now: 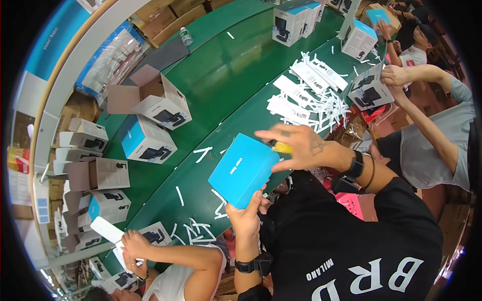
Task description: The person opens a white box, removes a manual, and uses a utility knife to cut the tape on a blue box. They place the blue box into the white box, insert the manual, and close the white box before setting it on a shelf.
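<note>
A carton with a bright blue top [240, 168] is tilted above the green bench. Its near lower corner rests in my left hand [246, 215], the thumb along the side and the fingers curled beneath, partly hidden. At the carton's right edge is my right hand [304, 145], index finger reaching over the top and thumb lower down. Between the fingers of that hand shows a small yellow object [282, 147] with a dark part; its kind is unclear.
Printed white strips and paper scraps [331, 110] lie in a heap beyond my right hand. An open carton [163, 105] and a blue-topped carton [150, 140] stand at left. One co-worker holds a carton [370, 90] at right; another co-worker's hands [134, 248] work at lower left.
</note>
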`<state>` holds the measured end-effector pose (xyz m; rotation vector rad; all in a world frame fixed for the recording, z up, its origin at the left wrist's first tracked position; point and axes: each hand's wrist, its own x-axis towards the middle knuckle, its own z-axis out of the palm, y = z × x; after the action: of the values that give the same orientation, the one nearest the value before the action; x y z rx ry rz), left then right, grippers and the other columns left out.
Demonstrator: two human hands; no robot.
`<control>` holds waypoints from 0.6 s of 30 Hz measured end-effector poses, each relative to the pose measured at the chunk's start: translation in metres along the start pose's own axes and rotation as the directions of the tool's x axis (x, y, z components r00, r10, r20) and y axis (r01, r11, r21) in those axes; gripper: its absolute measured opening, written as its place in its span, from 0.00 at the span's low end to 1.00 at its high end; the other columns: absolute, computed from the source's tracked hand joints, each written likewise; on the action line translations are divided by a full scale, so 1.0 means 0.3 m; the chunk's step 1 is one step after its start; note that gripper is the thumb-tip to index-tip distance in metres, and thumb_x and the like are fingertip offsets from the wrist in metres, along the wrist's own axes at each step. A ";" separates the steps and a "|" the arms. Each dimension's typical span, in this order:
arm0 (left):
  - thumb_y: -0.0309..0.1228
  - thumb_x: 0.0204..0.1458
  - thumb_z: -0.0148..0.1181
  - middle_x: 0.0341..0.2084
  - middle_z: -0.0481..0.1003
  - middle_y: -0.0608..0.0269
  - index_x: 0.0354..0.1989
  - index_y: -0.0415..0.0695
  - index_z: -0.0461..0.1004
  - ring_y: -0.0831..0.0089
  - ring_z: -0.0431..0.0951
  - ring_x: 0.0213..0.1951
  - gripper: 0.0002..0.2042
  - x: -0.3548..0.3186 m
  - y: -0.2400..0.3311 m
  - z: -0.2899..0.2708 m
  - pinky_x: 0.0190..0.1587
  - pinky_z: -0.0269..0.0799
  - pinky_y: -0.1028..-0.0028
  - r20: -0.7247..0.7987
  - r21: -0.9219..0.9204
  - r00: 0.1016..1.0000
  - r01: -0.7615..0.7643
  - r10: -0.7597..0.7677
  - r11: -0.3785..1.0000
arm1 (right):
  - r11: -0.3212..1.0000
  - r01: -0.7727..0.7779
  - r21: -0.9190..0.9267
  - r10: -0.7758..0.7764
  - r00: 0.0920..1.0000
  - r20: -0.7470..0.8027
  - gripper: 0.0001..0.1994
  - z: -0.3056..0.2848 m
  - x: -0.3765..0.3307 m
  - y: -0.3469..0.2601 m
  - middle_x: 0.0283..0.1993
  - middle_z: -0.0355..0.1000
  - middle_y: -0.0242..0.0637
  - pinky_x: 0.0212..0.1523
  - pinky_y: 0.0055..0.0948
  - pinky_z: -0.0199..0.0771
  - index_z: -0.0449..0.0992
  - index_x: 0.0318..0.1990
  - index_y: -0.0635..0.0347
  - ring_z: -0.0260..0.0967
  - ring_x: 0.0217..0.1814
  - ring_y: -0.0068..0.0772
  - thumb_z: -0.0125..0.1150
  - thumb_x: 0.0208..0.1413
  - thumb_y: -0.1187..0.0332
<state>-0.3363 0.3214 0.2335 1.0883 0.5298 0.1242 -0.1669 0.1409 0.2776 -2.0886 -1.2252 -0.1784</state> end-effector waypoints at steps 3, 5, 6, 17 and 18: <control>0.19 0.54 0.66 0.38 0.82 0.44 0.45 0.29 0.76 0.72 0.80 0.26 0.11 0.009 0.003 -0.015 0.18 0.71 0.79 -0.033 0.024 0.999 0.001 0.000 1.000 | 0.989 0.138 0.050 -0.142 0.986 0.090 0.31 0.060 -0.012 0.072 0.54 0.79 0.31 0.31 0.26 0.79 0.74 0.61 0.47 0.80 0.31 0.31 0.76 0.48 0.57; 0.19 0.53 0.67 0.37 0.83 0.46 0.46 0.31 0.78 0.72 0.80 0.24 0.12 0.005 0.007 -0.023 0.20 0.72 0.78 -0.026 0.011 1.000 0.016 -0.016 1.000 | 0.976 0.203 0.080 -0.213 0.968 0.137 0.30 0.108 -0.031 0.105 0.59 0.77 0.29 0.33 0.28 0.80 0.74 0.61 0.45 0.80 0.33 0.32 0.75 0.49 0.55; 0.19 0.53 0.68 0.36 0.83 0.48 0.46 0.31 0.78 0.73 0.80 0.23 0.13 0.002 0.004 -0.030 0.20 0.73 0.78 -0.020 0.003 0.999 0.028 -0.028 1.000 | 0.967 0.242 0.085 -0.249 0.965 0.080 0.28 0.136 -0.051 0.113 0.59 0.77 0.29 0.32 0.28 0.80 0.75 0.59 0.46 0.80 0.33 0.32 0.75 0.49 0.56; 0.25 0.45 0.74 0.72 0.53 0.41 0.62 0.44 0.75 0.50 0.58 0.71 0.31 0.016 -0.046 -0.157 0.69 0.58 0.58 0.051 0.802 0.852 -0.346 0.522 0.487 | 0.933 0.319 0.165 -0.310 0.948 -0.075 0.16 0.257 -0.134 0.124 0.53 0.80 0.45 0.30 0.28 0.82 0.77 0.40 0.57 0.82 0.34 0.35 0.78 0.45 0.70; 0.25 0.46 0.74 0.74 0.49 0.39 0.63 0.48 0.74 0.45 0.53 0.74 0.32 0.023 -0.067 -0.144 0.72 0.52 0.56 0.061 0.787 0.877 -0.336 0.477 0.517 | 0.938 0.328 0.117 -0.317 0.943 -0.100 0.16 0.259 -0.147 0.127 0.54 0.79 0.45 0.30 0.29 0.81 0.77 0.41 0.58 0.82 0.36 0.36 0.77 0.46 0.70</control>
<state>-0.3536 0.3494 0.1983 2.0979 0.4641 0.4371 -0.1770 0.1465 0.1812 -1.7408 -1.4842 -0.3173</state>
